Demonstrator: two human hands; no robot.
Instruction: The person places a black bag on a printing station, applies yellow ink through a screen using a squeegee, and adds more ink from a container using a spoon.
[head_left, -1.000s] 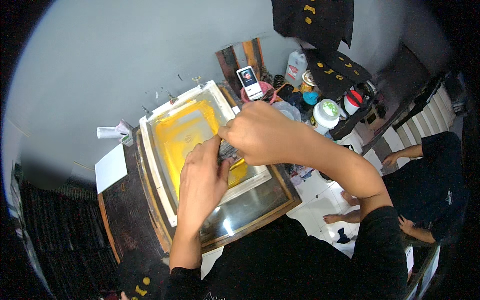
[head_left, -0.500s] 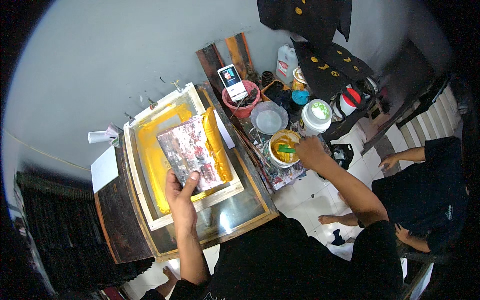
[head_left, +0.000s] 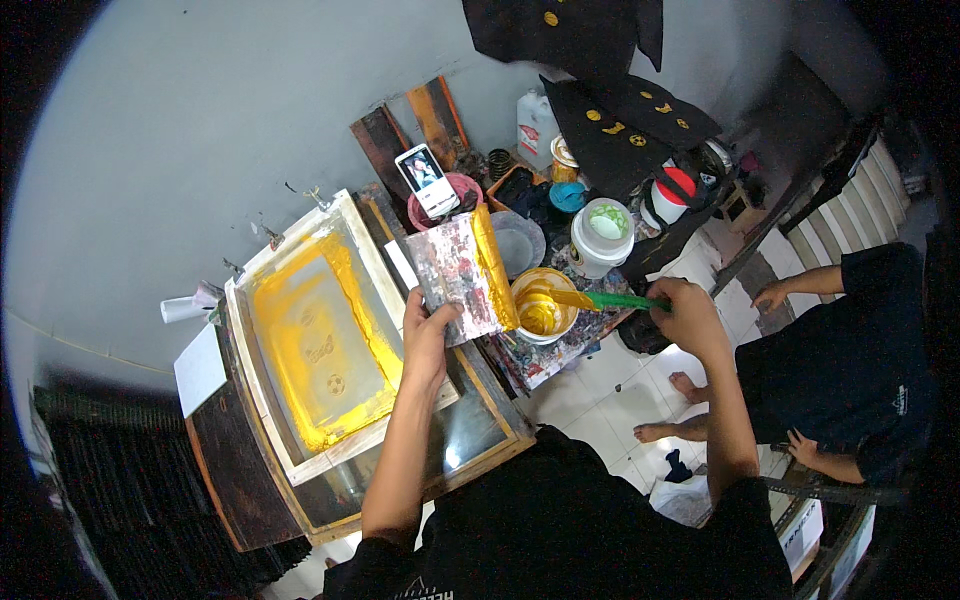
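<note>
My left hand [head_left: 428, 340] is closed on a paint-stained squeegee [head_left: 450, 272], whose far edge carries thick yellow ink. In my right hand [head_left: 692, 318] is the green handle of a spatula [head_left: 610, 300]; its ink-coated yellow end lies over the mouth of an ink tub [head_left: 522, 328]. Yellow ink is smeared on the tub's inside. The squeegee's inked edge is close beside the tub. To the left lies a white-framed printing screen [head_left: 290, 462], with yellow ink around its mesh and small ball-like designs in the middle.
Behind the tub stand a clear bowl [head_left: 530, 238], a white bucket [head_left: 600, 262] and a pink pot [head_left: 464, 186] with a phone [head_left: 426, 182] on it. Dark printed cloths [head_left: 600, 115] hang at the back. Another person [head_left: 830, 370] is at the right. Dark fabric [head_left: 130, 470] is at the left.
My left hand has carried the squeegee rightward from over the screen to beside the tub. My right hand has drawn back right, lifting the spatula out so its inked end shows.
</note>
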